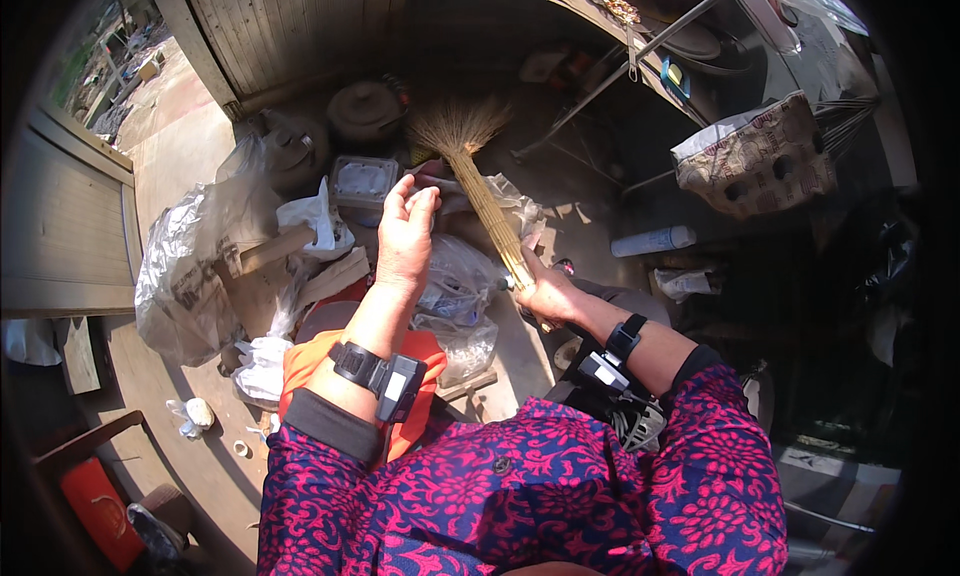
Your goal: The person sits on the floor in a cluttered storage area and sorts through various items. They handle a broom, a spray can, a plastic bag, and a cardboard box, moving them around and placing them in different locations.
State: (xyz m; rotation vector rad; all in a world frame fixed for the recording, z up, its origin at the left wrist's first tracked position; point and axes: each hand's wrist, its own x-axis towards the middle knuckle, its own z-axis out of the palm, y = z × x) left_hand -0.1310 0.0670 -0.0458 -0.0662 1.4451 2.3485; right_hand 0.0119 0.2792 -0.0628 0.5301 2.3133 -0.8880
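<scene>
My right hand (551,291) grips the lower end of a straw hand broom (487,201). Its bound handle slants up and to the left, and the flared bristles (461,125) point away from me. To the left of the handle, my left hand (406,231) is raised with the fingers partly bent and apart, and nothing shows in it. Close beyond that hand sits a clear plastic box (364,180) with white stuff inside. Between my two arms lie clear plastic bags (457,276), their contents hard to make out. An orange cloth (304,373) is under my left forearm.
A big crumpled plastic sack (191,276) and wood pieces (334,279) lie on the left. Farther off stand a lidded pot (365,109) and a kettle (296,152). At right are a metal-framed rack (592,99), a printed bag (757,159) and a spray can (652,241).
</scene>
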